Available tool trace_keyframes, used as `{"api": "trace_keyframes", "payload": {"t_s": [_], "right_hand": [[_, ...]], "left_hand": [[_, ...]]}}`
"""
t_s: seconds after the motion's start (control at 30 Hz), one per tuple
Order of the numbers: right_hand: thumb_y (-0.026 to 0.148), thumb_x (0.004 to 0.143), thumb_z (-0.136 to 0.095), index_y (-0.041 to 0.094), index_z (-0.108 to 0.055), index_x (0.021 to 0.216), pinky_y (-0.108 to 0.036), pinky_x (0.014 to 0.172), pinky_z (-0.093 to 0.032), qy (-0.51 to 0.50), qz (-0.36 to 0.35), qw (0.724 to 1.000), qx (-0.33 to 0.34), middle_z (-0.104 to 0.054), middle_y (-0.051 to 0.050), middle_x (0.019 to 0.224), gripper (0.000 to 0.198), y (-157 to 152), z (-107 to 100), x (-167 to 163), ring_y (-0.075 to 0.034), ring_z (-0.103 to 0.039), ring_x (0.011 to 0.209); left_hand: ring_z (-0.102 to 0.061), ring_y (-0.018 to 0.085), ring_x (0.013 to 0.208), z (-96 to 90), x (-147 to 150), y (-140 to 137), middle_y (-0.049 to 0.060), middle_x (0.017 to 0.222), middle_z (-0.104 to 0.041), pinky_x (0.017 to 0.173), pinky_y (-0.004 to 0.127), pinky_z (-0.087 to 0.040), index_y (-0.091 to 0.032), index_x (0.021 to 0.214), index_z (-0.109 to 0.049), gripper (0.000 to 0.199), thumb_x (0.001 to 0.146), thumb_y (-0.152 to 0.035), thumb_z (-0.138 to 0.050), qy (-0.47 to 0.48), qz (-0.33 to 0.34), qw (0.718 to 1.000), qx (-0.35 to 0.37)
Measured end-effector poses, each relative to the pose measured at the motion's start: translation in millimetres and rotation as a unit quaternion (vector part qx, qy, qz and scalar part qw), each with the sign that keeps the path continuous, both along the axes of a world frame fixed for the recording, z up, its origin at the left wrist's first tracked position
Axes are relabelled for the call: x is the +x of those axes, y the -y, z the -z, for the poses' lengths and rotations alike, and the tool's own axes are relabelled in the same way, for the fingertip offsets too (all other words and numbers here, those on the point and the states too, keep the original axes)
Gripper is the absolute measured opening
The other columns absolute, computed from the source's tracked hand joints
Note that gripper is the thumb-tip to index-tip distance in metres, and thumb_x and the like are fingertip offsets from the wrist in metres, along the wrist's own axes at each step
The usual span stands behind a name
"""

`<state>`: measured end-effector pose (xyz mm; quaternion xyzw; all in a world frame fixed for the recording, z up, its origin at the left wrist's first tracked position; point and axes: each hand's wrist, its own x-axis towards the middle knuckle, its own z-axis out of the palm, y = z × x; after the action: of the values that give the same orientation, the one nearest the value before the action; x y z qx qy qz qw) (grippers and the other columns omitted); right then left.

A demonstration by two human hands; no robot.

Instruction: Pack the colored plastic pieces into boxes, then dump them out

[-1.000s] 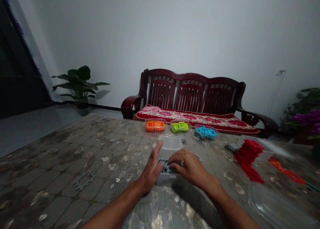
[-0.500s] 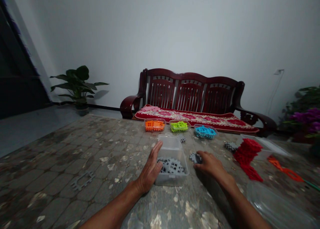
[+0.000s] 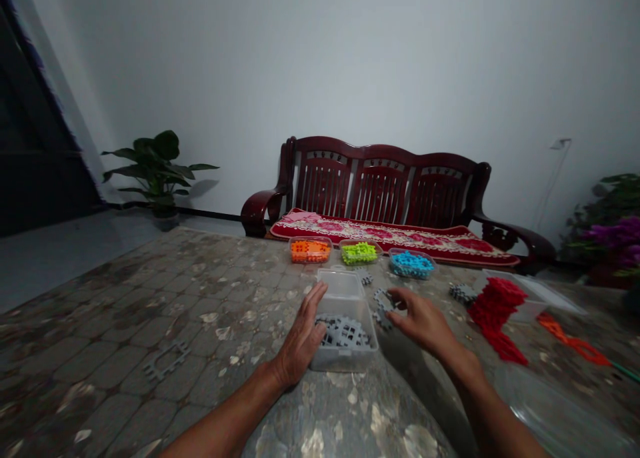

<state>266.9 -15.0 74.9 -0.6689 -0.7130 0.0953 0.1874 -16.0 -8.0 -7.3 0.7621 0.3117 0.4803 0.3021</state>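
Observation:
A clear plastic box [image 3: 345, 361] stands on the table before me, its lid folded back, with grey toothed building pieces [image 3: 347, 333] inside. Along its left side rests my left hand [image 3: 303, 338], fingers stretched out and thumb at the rim. To the right of the box, my right hand [image 3: 417, 318] pinches a grey toothed plate [image 3: 384, 299] between thumb and fingers, tilted up off the table. Just below it shows another grey piece [image 3: 383, 322]; I cannot tell whether it is held too.
Boxes of orange pieces [image 3: 310, 251], green pieces [image 3: 359, 253] and blue pieces [image 3: 412, 265] line the far side. At right are a red stack [image 3: 497, 315], grey pieces [image 3: 463, 293], an orange-handled tool [image 3: 575, 341] and a clear lid [image 3: 555, 411]. A grey frame piece [image 3: 167, 360] lies left.
My right hand has shifted slightly up and toward the box, raising and tilting the grey plate; a grey piece now shows beneath it. My left hand stays at the box.

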Motion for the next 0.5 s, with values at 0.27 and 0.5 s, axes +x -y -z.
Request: {"api": "trace_keyframes", "payload": {"t_s": [0.27,0.5], "right_hand": [[0.024,0.077,-0.068,0.024,-0.07,0.121,-0.044,0.098,-0.049,-0.079,-0.134,0.986,0.065,-0.073,-0.008,0.12,0.044,22.1,-24.1,-40.0,-0.028,-0.066,0.11],[0.018,0.082,-0.066,0.024,-0.075,0.107,-0.044,0.1,-0.046,-0.05,-0.176,0.98,0.081,-0.074,-0.007,0.115,0.027,24.5,-17.0,-45.9,-0.027,-0.063,0.111]], "left_hand": [[-0.014,0.031,0.156,-5.4,0.0,2.6,0.011,0.168,-0.018,0.128,0.052,-0.01,-0.024,0.16,-0.022,0.064,0.104,-0.053,-0.032,-0.012,-0.007,1.0,-0.003],[-0.016,0.031,0.155,-4.1,0.0,2.1,0.011,0.168,-0.019,0.128,0.052,-0.011,-0.023,0.16,-0.023,0.062,0.104,-0.05,-0.033,-0.009,-0.009,1.0,0.001]]}}
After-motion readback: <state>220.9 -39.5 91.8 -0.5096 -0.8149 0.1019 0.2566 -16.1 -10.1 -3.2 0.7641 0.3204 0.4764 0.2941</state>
